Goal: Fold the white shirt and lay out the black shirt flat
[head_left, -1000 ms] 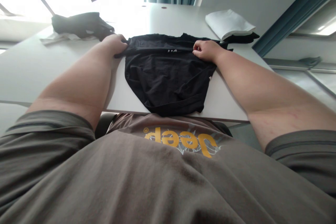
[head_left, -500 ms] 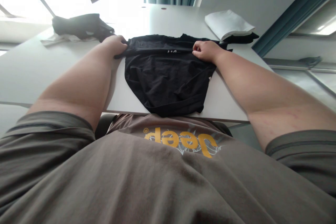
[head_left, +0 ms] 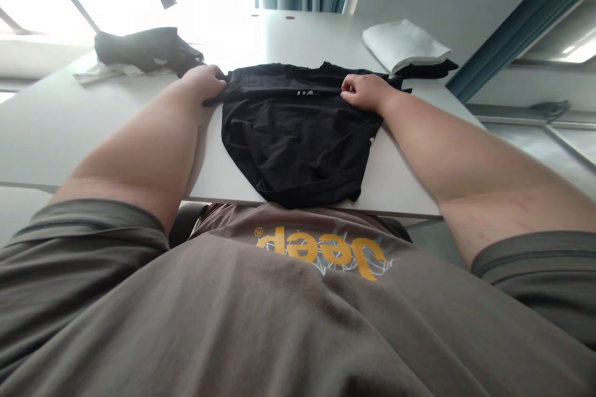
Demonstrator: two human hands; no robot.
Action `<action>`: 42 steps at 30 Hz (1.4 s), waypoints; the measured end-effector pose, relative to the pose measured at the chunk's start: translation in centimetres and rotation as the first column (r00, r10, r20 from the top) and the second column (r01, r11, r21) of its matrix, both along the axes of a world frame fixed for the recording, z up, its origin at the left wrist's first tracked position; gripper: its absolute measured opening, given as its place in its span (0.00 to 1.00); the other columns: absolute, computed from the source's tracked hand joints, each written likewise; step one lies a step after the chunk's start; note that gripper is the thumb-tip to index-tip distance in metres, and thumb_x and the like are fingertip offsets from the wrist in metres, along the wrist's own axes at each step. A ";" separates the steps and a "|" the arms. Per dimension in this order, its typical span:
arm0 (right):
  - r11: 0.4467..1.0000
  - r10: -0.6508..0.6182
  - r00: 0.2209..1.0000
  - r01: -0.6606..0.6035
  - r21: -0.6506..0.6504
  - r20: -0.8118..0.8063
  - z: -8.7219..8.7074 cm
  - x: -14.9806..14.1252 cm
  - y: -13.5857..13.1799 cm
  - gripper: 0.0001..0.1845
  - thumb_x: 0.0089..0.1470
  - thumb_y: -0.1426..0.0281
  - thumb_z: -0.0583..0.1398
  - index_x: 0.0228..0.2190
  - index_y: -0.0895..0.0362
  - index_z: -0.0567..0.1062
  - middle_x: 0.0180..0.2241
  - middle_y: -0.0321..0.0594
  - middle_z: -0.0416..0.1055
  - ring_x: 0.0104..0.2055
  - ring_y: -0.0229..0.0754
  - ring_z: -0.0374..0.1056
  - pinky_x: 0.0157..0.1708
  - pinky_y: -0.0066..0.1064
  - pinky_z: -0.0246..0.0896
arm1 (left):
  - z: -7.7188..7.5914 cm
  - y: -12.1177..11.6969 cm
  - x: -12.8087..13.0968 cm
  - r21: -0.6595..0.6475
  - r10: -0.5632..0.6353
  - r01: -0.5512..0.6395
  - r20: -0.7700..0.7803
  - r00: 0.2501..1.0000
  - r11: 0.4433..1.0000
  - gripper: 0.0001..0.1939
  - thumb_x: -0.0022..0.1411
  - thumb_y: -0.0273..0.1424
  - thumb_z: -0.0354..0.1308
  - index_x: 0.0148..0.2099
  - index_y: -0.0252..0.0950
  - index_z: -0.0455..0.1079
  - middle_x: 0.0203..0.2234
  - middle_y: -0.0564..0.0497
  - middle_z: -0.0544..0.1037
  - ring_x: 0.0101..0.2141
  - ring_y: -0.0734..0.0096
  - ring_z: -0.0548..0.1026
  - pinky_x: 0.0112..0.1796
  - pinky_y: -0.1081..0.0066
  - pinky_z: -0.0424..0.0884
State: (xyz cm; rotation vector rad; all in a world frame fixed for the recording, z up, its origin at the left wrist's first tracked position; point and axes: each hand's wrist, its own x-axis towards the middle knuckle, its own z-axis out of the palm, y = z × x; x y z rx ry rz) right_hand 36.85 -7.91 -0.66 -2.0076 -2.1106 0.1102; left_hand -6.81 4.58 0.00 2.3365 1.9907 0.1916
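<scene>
A black T-shirt (head_left: 298,142) lies spread on the white table, its lower end reaching the near edge by my body. Small white marks show on its upper middle. My left hand (head_left: 207,82) is closed on the shirt's far left side, at what looks like a sleeve. On the far right part, my right hand (head_left: 365,90) has its fingers curled and pinching the black cloth. Wrinkles run across the middle of the shirt, and part of its right side is hidden under my right hand and wrist.
Dark clothes (head_left: 139,49) lie in a heap over a pale cloth (head_left: 105,73) at the far left. At the far right, a folded white cloth (head_left: 405,43) rests on a black one (head_left: 431,69). The white table (head_left: 405,180) ends just before my body.
Both hands keep their places on the shirt. The ridge of cloth between them looks a little flatter; otherwise the view has barely shifted.
</scene>
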 end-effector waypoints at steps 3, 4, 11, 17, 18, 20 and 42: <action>1.000 0.009 1.000 -0.009 0.016 0.019 -0.3 0.4 0.4 0.27 0.65 0.38 0.58 0.53 0.37 0.83 0.50 0.41 0.87 0.62 0.68 0.73 0.60 0.58 0.65 | 0.1 -0.2 0.1 0.003 -0.001 0.002 -0.015 1.000 1.000 0.35 0.75 0.43 0.61 0.78 0.34 0.74 0.70 0.38 0.77 0.66 0.42 0.75 0.66 0.52 0.71; 1.000 0.014 1.000 -0.014 0.020 0.025 -0.4 0.6 0.5 0.27 0.65 0.38 0.58 0.54 0.36 0.83 0.51 0.41 0.87 0.62 0.69 0.73 0.60 0.59 0.65 | 0.1 -0.2 0.1 0.008 -0.001 0.001 -0.023 1.000 1.000 0.35 0.75 0.42 0.61 0.78 0.34 0.74 0.70 0.38 0.78 0.65 0.42 0.75 0.65 0.53 0.71; 0.999 0.034 0.998 -0.036 0.029 0.059 -0.6 0.8 0.9 0.28 0.65 0.43 0.60 0.58 0.39 0.82 0.54 0.44 0.85 0.60 0.70 0.76 0.61 0.59 0.69 | -0.1 0.1 0.1 0.017 -0.004 0.005 -0.033 0.999 1.000 0.33 0.76 0.41 0.60 0.77 0.34 0.75 0.69 0.40 0.78 0.64 0.43 0.77 0.65 0.53 0.73; 0.998 0.028 0.997 -0.032 0.049 0.072 -0.6 0.6 0.9 0.24 0.66 0.47 0.61 0.54 0.44 0.83 0.49 0.48 0.86 0.57 0.69 0.78 0.57 0.57 0.72 | -0.3 0.3 -0.1 0.038 -0.015 0.016 -0.025 1.000 0.999 0.33 0.76 0.40 0.60 0.77 0.31 0.75 0.69 0.39 0.78 0.64 0.44 0.76 0.66 0.53 0.72; 0.998 0.031 0.997 -0.034 0.052 0.074 -0.6 0.7 1.0 0.23 0.66 0.47 0.61 0.54 0.44 0.83 0.49 0.48 0.86 0.57 0.69 0.78 0.57 0.56 0.72 | -0.3 0.3 -0.1 0.037 -0.013 0.014 -0.023 1.000 0.999 0.33 0.77 0.40 0.60 0.76 0.32 0.76 0.69 0.39 0.78 0.64 0.44 0.76 0.66 0.53 0.72; 0.998 0.034 0.996 -0.038 0.059 0.078 -0.7 0.9 1.2 0.24 0.66 0.47 0.60 0.54 0.44 0.83 0.49 0.49 0.86 0.56 0.69 0.78 0.57 0.56 0.71 | -0.3 0.2 -0.1 0.034 -0.014 0.014 -0.025 1.000 0.999 0.31 0.78 0.40 0.58 0.76 0.33 0.76 0.70 0.40 0.78 0.64 0.45 0.77 0.66 0.54 0.72; 0.999 0.020 0.995 -0.023 0.027 0.102 -0.4 0.5 0.7 0.19 0.71 0.53 0.61 0.55 0.47 0.83 0.53 0.48 0.85 0.57 0.66 0.76 0.57 0.53 0.68 | -0.4 0.9 -0.2 0.029 -0.007 0.008 -0.039 0.999 1.000 0.32 0.77 0.42 0.61 0.77 0.35 0.75 0.69 0.42 0.79 0.62 0.49 0.76 0.65 0.55 0.72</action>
